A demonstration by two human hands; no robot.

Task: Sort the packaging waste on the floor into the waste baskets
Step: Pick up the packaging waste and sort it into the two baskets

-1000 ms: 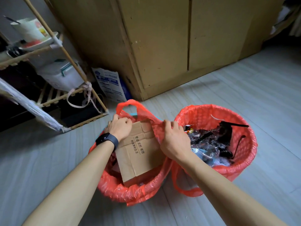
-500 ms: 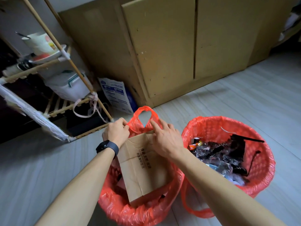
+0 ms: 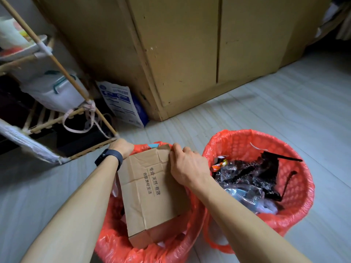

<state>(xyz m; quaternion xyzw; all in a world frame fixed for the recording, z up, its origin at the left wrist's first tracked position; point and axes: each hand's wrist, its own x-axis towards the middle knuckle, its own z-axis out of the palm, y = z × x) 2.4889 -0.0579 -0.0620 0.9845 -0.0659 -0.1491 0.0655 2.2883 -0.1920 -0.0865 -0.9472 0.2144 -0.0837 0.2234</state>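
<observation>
A brown cardboard box [image 3: 150, 194] with printed black characters lies tilted inside the left waste basket [image 3: 114, 243], which is lined with a red plastic bag. My right hand [image 3: 187, 166] grips the box's top right flap, fingers curled over its edge. My left hand [image 3: 123, 147], a dark band on its wrist, is at the box's top left corner beside the bag's rim; its fingers are hidden behind the box. The right waste basket [image 3: 296, 188], also red-lined, holds black and clear plastic wrappers [image 3: 252, 177].
A yellow-brown wooden cabinet [image 3: 190, 54] stands behind the baskets. A bamboo rack [image 3: 57, 118] with a white container is at the left. A blue and white printed bag [image 3: 121, 103] leans against the cabinet's corner. Pale floorboards spread to the right.
The view has closed in on the baskets. My right hand has slid from the bag's handle onto the box's top flap, and the bag's raised handle has dropped out of sight.
</observation>
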